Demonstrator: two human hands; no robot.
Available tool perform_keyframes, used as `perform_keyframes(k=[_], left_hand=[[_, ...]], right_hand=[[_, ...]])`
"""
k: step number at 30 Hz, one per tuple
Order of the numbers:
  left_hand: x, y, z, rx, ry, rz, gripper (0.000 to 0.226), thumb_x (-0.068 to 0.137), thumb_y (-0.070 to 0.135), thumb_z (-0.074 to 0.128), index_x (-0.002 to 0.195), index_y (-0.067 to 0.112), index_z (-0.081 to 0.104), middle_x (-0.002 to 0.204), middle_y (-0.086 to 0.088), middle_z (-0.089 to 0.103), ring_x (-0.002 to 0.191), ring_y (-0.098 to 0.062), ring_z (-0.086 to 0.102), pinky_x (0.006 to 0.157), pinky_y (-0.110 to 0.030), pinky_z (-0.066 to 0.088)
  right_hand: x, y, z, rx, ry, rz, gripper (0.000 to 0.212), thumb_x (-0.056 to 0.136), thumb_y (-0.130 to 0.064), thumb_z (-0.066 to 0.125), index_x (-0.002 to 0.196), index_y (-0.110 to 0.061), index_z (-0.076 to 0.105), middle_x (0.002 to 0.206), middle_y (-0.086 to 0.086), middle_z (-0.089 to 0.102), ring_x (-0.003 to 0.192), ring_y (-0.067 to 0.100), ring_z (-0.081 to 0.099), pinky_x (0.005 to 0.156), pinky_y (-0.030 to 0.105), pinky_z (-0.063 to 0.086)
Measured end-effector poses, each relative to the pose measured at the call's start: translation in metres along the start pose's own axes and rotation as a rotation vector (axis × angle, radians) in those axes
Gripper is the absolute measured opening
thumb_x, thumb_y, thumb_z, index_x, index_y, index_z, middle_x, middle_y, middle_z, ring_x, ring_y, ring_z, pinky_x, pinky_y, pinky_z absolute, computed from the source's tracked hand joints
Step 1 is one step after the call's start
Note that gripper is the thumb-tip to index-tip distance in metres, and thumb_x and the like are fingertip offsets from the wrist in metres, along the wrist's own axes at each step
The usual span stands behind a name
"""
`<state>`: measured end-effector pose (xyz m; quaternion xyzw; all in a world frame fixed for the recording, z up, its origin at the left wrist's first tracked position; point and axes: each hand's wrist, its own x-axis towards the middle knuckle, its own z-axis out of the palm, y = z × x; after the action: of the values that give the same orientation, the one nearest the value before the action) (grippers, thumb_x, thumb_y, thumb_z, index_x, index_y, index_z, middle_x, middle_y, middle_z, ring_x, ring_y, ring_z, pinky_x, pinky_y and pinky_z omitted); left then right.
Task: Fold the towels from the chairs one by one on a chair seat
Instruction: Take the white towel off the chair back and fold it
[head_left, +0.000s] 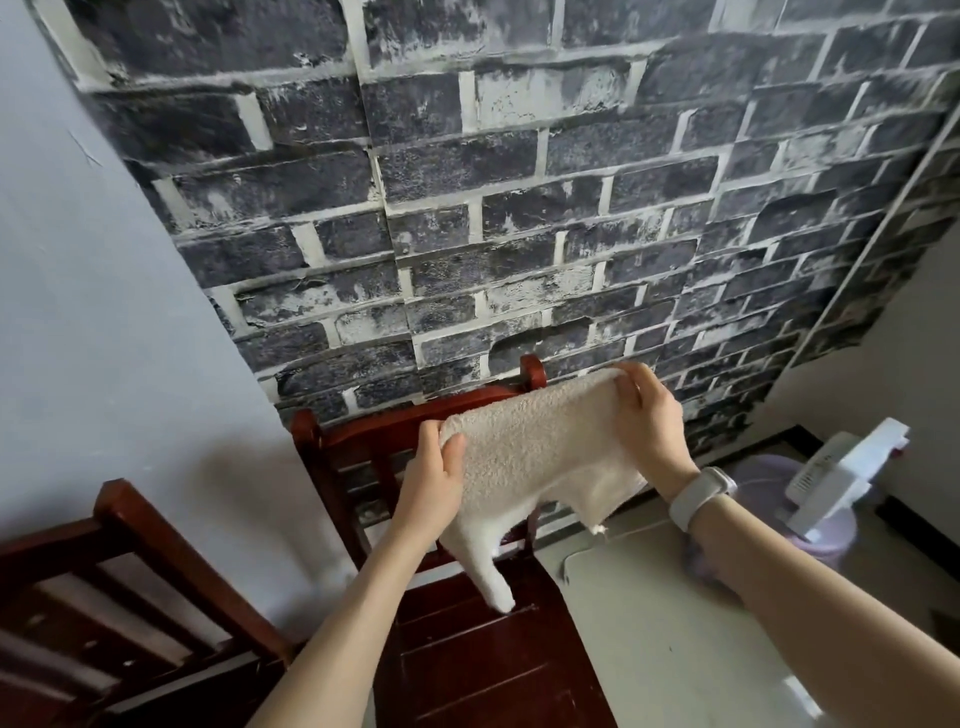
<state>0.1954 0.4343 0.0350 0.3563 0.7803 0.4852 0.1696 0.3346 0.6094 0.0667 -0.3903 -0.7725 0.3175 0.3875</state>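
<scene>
Towel (535, 447) betw. L hand (434, 480) & R hand (647, 415), both gripping.

Bare forearms; white watch (702, 497) on right wrist

A cream towel (530, 457) hangs stretched in the air between two hands; the left hand (434, 483) pinches its corner at nine o'clock, the right hand (647, 421) grips the corner at two o'clock; a dark red chair (467, 649) stands below at six o'clock; a second chair (130, 561) sits at eight o'clock; a white watch (701, 496) circles the right wrist.
</scene>
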Motion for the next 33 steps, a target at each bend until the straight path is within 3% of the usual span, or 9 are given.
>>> perform_keyframes(k=[4, 6, 8, 11, 16, 21, 23, 29, 33], left_hand=[[0.002, -0.004, -0.012, 0.038, -0.166, -0.013, 0.030, 0.087, 0.039, 0.056, 0.111, 0.031, 0.041, 0.095, 0.025, 0.048, 0.085, 0.010, 0.049, 0.065, -0.007, 0.034], [0.002, -0.009, -0.020, 0.062, -0.244, -0.049, 0.027, 0.087, 0.037, 0.058, 0.110, 0.025, 0.051, 0.103, 0.015, 0.055, 0.101, -0.005, 0.054, 0.074, -0.012, 0.038], [-0.002, -0.014, -0.022, 0.154, -0.333, -0.082, 0.028, 0.092, 0.038, 0.048, 0.112, 0.019, 0.050, 0.100, 0.002, 0.057, 0.091, -0.010, 0.056, 0.069, -0.019, 0.038], [-0.011, -0.019, -0.016, 0.347, -0.385, -0.152, 0.024, 0.097, 0.040, 0.029, 0.105, 0.018, 0.036, 0.067, 0.002, 0.042, 0.051, -0.008, 0.039, 0.047, -0.024, 0.026], [-0.023, -0.026, -0.004, 0.236, -0.293, -0.164, 0.023, 0.097, 0.041, 0.031, 0.082, 0.025, 0.032, 0.062, 0.005, 0.028, 0.040, -0.005, 0.025, 0.039, -0.017, 0.021], [-0.026, -0.036, -0.015, 0.139, -0.334, -0.109, 0.014, 0.092, 0.035, 0.049, 0.103, 0.032, 0.041, 0.107, 0.007, 0.048, 0.091, -0.002, 0.047, 0.072, -0.024, 0.037], [-0.026, -0.041, -0.020, 0.062, -0.272, -0.123, 0.017, 0.089, 0.025, 0.057, 0.096, 0.035, 0.047, 0.113, 0.014, 0.050, 0.107, -0.002, 0.044, 0.080, -0.019, 0.034], [-0.021, -0.053, -0.036, -0.091, 0.061, -0.174, 0.032, 0.079, 0.005, 0.066, 0.078, 0.037, 0.063, 0.093, 0.013, 0.064, 0.090, -0.004, 0.058, 0.074, -0.018, 0.044], [-0.020, -0.060, -0.042, -0.004, 0.068, -0.146, 0.032, 0.079, 0.002, 0.067, 0.098, 0.027, 0.068, 0.112, 0.014, 0.057, 0.096, -0.007, 0.059, 0.082, -0.017, 0.045]], right_hand=[[0.002, 0.012, -0.012, -0.110, 0.001, 0.004, 0.026, 0.096, -0.016, 0.043, 0.110, -0.004, 0.062, 0.093, 0.014, 0.068, 0.070, 0.017, 0.051, 0.063, 0.023, 0.036], [0.002, 0.019, -0.018, -0.129, -0.014, 0.016, 0.024, 0.096, -0.016, 0.045, 0.105, -0.004, 0.063, 0.092, 0.015, 0.068, 0.072, 0.019, 0.051, 0.065, 0.025, 0.036], [0.000, 0.026, -0.020, -0.128, -0.044, 0.047, 0.022, 0.095, -0.017, 0.047, 0.099, -0.003, 0.064, 0.085, 0.014, 0.066, 0.071, 0.021, 0.052, 0.064, 0.028, 0.039], [-0.010, 0.034, -0.017, -0.136, -0.067, 0.075, 0.021, 0.093, -0.018, 0.049, 0.089, -0.003, 0.063, 0.073, 0.009, 0.061, 0.061, 0.020, 0.050, 0.053, 0.028, 0.038], [-0.026, 0.046, -0.015, -0.118, -0.051, 0.129, 0.019, 0.093, -0.017, 0.049, 0.092, -0.006, 0.064, 0.071, 0.004, 0.056, 0.069, 0.024, 0.052, 0.064, 0.029, 0.035], [-0.030, 0.064, -0.021, -0.139, -0.027, 0.177, 0.018, 0.093, -0.015, 0.048, 0.097, -0.005, 0.063, 0.077, 0.002, 0.055, 0.075, 0.021, 0.047, 0.064, 0.023, 0.028], [-0.031, 0.070, -0.022, -0.113, -0.022, 0.193, 0.019, 0.092, -0.009, 0.047, 0.102, -0.004, 0.063, 0.083, 0.004, 0.056, 0.079, 0.020, 0.049, 0.063, 0.019, 0.029], [-0.027, 0.085, -0.027, 0.002, -0.066, 0.281, 0.023, 0.091, -0.009, 0.047, 0.107, -0.010, 0.063, 0.090, 0.007, 0.060, 0.065, 0.009, 0.050, 0.048, 0.012, 0.039], [-0.028, 0.090, -0.036, 0.091, -0.282, 0.361, 0.023, 0.089, -0.003, 0.051, 0.106, -0.008, 0.065, 0.076, 0.004, 0.057, 0.051, 0.001, 0.051, 0.041, 0.007, 0.038]])
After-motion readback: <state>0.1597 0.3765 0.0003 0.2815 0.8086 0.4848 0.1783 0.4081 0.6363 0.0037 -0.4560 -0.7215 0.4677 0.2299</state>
